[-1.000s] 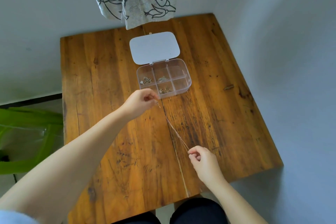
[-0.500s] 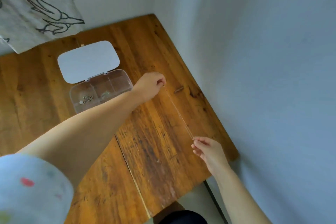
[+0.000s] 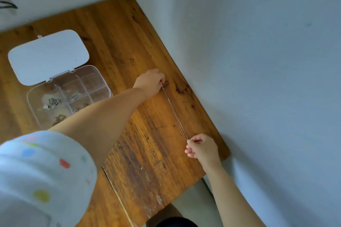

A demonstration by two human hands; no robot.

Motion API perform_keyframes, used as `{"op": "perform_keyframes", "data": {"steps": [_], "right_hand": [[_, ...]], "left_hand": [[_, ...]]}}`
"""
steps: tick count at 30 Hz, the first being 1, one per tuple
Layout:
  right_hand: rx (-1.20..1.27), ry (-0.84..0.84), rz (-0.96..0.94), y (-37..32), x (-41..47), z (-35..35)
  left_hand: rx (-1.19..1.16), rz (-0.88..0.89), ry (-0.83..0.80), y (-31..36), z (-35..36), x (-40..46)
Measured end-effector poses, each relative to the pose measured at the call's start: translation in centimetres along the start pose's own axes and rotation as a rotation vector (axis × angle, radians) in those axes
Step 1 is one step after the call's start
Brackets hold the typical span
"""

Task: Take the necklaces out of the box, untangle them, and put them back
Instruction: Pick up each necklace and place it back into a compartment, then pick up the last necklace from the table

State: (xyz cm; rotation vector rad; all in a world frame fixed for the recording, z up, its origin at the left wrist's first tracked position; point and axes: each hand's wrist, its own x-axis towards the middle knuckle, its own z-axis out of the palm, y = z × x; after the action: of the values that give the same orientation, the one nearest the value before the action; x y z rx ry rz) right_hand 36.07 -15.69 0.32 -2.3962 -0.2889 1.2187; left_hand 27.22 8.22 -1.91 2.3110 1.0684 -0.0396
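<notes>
Open tabletop [image 3: 129, 46] lies between the box [image 3: 73, 97] and the wall [image 3: 258, 79], which borders the tabletop's right edge. A necklace [image 3: 174, 112], drawn taut from left hand [image 3: 150, 82] to right hand [image 3: 203, 148], bars that strip; the left forearm crosses the box's near corner. The raised lid [image 3: 48, 57] blocks the box's far side.

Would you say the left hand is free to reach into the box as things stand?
Probably not yet. The left hand pinches one end of the necklace, held straight to the right hand. The box lies open beside the left forearm with nothing over it, so only the held chain hinders.
</notes>
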Motion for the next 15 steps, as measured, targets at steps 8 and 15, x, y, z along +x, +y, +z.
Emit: {"op": "perform_keyframes", "data": {"steps": [8,15], "right_hand": [[0.012,-0.037,-0.006,-1.8,-0.9,-0.7],[-0.105,-0.153,-0.26,-10.7,-1.7,2.3]], "left_hand": [[-0.302,-0.07,0.109,-0.2,-2.7,-2.8],[-0.381,-0.178,0.386,-5.7,-9.5,-13.3]]}}
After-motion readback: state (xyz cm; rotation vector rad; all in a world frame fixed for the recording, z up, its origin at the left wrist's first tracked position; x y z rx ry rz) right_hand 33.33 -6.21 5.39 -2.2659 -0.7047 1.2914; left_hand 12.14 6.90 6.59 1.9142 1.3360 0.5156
